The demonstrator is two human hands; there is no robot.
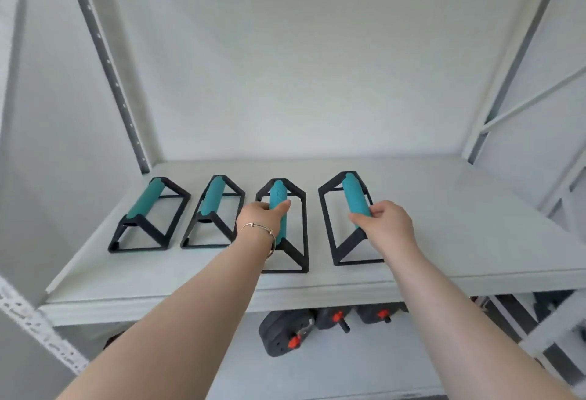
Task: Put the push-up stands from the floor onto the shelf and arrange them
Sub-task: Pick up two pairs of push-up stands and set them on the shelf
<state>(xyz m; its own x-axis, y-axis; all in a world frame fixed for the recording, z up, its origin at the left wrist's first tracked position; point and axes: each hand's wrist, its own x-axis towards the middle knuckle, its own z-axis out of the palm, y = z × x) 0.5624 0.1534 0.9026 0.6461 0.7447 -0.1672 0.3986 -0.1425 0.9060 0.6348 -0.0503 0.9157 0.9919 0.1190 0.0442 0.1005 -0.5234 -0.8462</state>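
Stands, four of them, sit in a row on the pale grey metal shelf [444,209], each a black angular frame with a teal foam-covered grip bar across the top. The leftmost push-up stand [149,214] and the second stand [211,212] rest side by side with nobody touching them, near one another and angled alike. The left hand [261,217] is wrapped over the teal bar of the third stand [287,228], thumb up along the grip, a thin bracelet on the wrist. The right hand [385,225] is closed around the near end of the teal bar on the fourth stand [347,219], which sits apart from the third with a wider gap than the others show, so the spacing looks like the thing left to tidy. These frames look rigid and light, open tubes rather than solid blocks, so one hand each should manage them easily. The textured foam bar is the natural place to hold, soft and grippy, and centring the hand there would keep a frame level; held at one end it may tip. The hard black feet will likely slide on the smooth painted shelf. Below the shelf, dark dumbbells with orange collars [287,333] lie on the lower level.
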